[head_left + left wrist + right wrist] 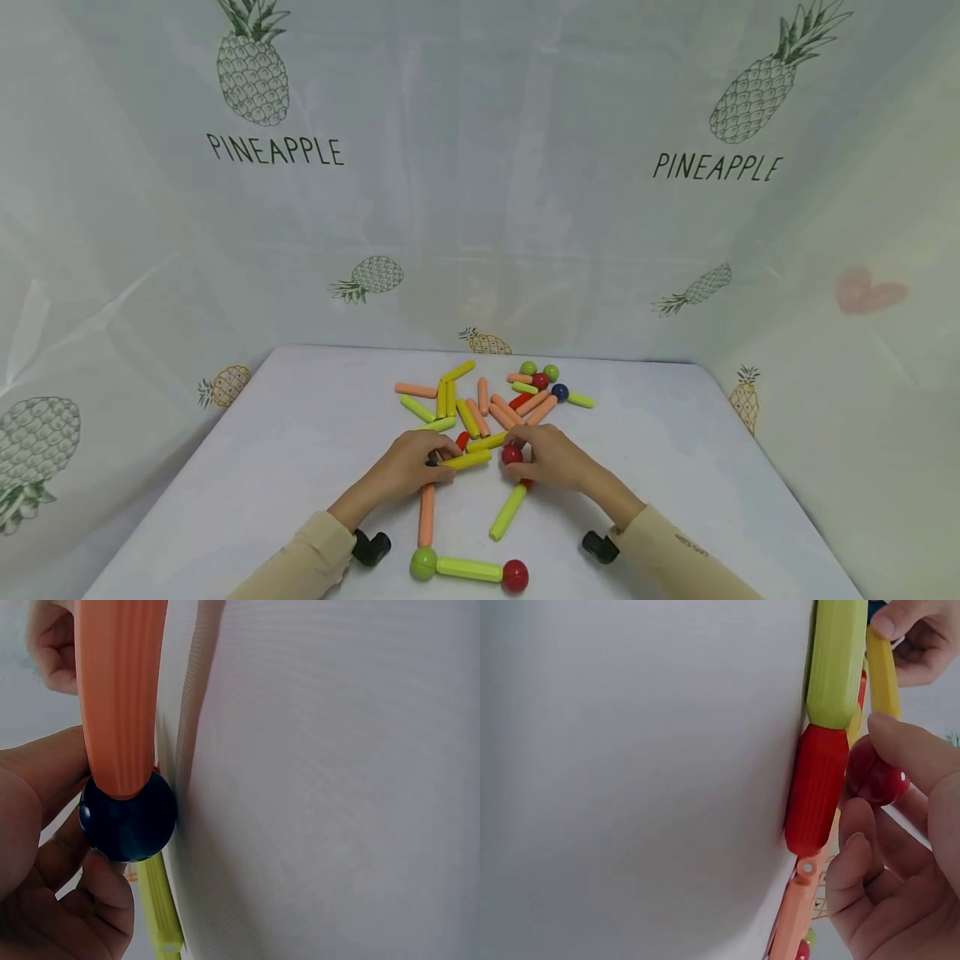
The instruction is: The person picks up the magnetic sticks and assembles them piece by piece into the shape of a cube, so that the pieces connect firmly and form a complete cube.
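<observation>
My left hand (412, 460) grips a dark blue ball (129, 819), and its thumb lies on the end of a yellow stick (467, 461) beside the ball. An orange stick (120, 697) runs from this ball to a light green ball (423, 563), which joins a lime stick (469, 569) with a red ball (515, 576) at its other end. Between thumb and fingers, my right hand (553, 458) holds another red ball (876, 772), close to the yellow stick's free end; whether they touch I cannot tell. Below that hand lie a lime stick (508, 512) and a short red stick (817, 791).
Loose yellow, orange, lime and red sticks (483, 396) lie scattered beyond the hands. Green balls (528, 367), a red ball (540, 381) and a dark blue ball (559, 392) sit at the back right. A pineapple-print cloth (480, 208) hangs behind the white table (697, 467).
</observation>
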`<action>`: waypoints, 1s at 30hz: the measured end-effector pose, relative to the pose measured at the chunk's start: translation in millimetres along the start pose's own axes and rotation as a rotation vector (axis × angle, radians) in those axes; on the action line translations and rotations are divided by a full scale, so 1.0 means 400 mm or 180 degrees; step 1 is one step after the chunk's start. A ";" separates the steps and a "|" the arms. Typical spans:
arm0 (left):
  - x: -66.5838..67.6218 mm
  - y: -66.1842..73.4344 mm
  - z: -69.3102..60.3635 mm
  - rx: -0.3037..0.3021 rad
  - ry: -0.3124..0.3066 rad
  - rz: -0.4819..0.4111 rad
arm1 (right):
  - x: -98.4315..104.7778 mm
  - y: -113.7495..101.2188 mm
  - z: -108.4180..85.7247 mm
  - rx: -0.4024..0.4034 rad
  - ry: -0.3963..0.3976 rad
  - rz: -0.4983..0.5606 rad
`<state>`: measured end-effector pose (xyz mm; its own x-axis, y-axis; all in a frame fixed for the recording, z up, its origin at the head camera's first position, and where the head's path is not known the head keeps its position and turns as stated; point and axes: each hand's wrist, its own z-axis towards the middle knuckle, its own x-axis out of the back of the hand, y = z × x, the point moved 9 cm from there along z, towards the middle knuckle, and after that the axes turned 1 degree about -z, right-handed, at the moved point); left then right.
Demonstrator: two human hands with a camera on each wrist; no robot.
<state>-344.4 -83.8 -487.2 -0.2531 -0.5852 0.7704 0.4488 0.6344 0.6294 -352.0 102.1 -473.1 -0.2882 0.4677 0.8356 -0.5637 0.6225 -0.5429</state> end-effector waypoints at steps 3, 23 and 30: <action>0.002 0.010 0.001 -0.0063 -0.0003 0.0025 | 0.008 -0.019 0.005 0.0204 0.0107 0.0013; -0.004 0.018 0.005 -0.0079 -0.0073 0.0089 | -0.002 -0.030 0.001 0.0048 0.0043 0.0000; -0.003 0.018 0.006 -0.0107 -0.0061 0.0163 | -0.005 -0.016 -0.009 -0.0062 -0.0052 0.0088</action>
<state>-342.9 -77.4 -483.6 -0.2453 -0.5424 0.8035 0.4900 0.6458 0.5855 -344.9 99.6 -471.9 -0.3161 0.4748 0.8214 -0.5403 0.6216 -0.5672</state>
